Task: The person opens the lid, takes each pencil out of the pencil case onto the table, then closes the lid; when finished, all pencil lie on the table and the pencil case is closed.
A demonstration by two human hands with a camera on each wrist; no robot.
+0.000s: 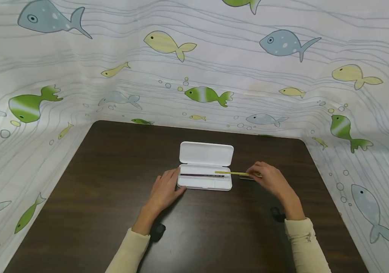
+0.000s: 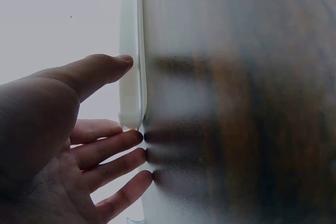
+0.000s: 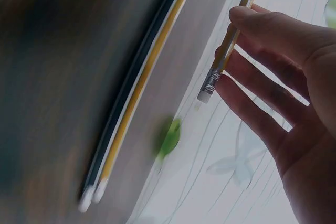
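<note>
A white pencil case point(image 1: 204, 183) lies unfolded on the table, its lid point(image 1: 206, 153) laid back behind it. Inside, a dark pencil point(image 1: 197, 175) stretches along the tray. My left hand point(image 1: 163, 190) rests at the case's left end, fingers extended; its thumb point(image 2: 107, 69) touches the case's side in the left wrist view. With thumb and fingers, my right hand point(image 1: 272, 181) pinches a yellow pencil point(image 1: 228, 173) near its eraser end. That pencil's other end is over the case. Below the right hand, a dark pencil point(image 3: 126, 85) and a yellow pencil point(image 3: 140, 90) lie side by side, both with white erasers.
The dark brown table point(image 1: 112, 197) spreads around the case. A white fish-print curtain point(image 1: 214, 68) encloses its back and both sides. Black wrist devices point(image 1: 158, 231) show at both wrists.
</note>
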